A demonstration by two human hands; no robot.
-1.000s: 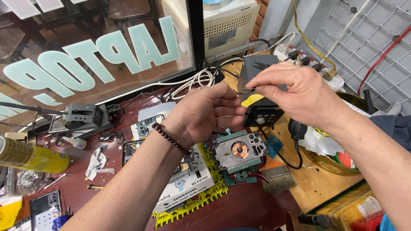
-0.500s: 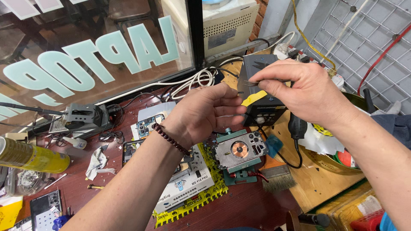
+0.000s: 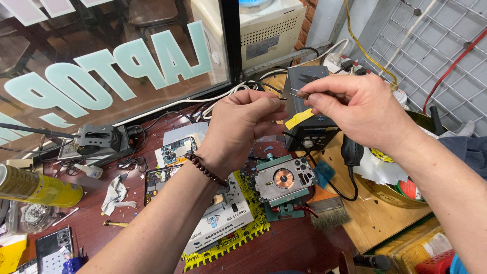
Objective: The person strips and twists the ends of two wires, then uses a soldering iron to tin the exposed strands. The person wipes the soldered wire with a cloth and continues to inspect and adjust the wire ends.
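Near the upper middle of the frame, thin tweezers are pinched between the thumb and forefinger of the right hand, whose other fingers are curled in. A strip of yellow tape is seen just below that hand. The left hand is closed loosely, its fingertips brought together at the tweezer tips (whatever is pinched there is too small to tell). A bead bracelet is worn on the left wrist. Behind the hands, a dark box with a knob is set. Below them, at centre frame, an opened phone is clamped in a green holder, beside a brush.
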